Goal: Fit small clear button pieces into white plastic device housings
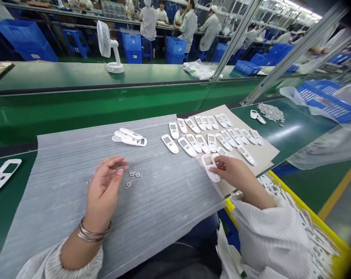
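My right grip [236,174] is clamped on a white plastic frame [209,167] — my left grip [104,190] hangs open by metal clips [134,177] — other frames [203,144] lie spaced in rows on cardboard [262,155], kept from touching.

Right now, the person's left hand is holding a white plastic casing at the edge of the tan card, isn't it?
Not the left: the right hand is holding the white plastic casing at the edge of the tan card, as the head view shows.
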The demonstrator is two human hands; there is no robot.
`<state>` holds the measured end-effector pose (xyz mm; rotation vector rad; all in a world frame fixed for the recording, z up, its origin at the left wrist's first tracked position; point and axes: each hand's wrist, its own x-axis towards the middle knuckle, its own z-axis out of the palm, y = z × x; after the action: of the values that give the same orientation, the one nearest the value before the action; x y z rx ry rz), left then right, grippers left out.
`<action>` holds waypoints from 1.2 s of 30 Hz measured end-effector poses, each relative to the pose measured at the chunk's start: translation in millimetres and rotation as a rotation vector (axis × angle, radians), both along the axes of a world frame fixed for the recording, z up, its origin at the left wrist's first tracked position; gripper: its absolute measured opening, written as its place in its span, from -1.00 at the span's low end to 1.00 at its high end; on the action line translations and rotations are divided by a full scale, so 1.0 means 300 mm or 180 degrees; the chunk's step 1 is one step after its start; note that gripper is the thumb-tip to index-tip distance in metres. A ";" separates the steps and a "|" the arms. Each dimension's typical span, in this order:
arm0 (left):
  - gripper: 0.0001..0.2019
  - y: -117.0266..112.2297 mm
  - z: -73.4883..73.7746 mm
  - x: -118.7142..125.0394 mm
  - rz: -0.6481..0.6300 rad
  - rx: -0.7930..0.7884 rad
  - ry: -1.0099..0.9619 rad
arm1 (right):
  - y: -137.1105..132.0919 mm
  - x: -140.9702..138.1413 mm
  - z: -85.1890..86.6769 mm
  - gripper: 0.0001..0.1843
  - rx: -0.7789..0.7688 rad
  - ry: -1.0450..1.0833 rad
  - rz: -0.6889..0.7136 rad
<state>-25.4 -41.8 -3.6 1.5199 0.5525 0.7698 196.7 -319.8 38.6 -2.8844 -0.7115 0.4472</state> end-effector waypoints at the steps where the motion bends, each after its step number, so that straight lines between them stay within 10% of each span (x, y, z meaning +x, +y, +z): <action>1: -0.73 0.000 0.003 0.002 0.0020 -0.0047 -0.0032 | -0.022 0.006 -0.009 -0.84 -0.0091 -0.0069 -0.0165; 7: -0.78 0.015 0.005 0.021 0.0348 -0.0205 -0.0239 | 0.053 -0.082 0.010 -0.75 0.0011 -0.0888 0.0098; 14: -0.80 0.032 -0.012 0.030 0.0432 -0.0286 -0.0273 | 0.495 -0.189 0.034 -0.78 0.0693 -0.0816 0.2040; 21: -0.78 0.037 -0.021 0.030 0.0296 -0.0416 -0.0223 | 0.841 -0.096 -0.107 -0.10 0.0764 -0.1034 0.2319; 26: -0.79 0.035 -0.013 0.029 0.0285 -0.0442 -0.0180 | 0.813 -0.093 -0.102 -0.42 0.0670 -0.1109 0.2670; 36: -0.79 0.026 -0.012 0.027 0.0102 -0.0509 -0.0087 | 0.572 -0.164 -0.103 -0.35 0.0448 -0.1315 0.2703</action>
<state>-17.3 -34.1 -7.3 1.3544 0.6051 0.7520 147.6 -148.2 7.9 -2.4197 -1.9411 -0.1443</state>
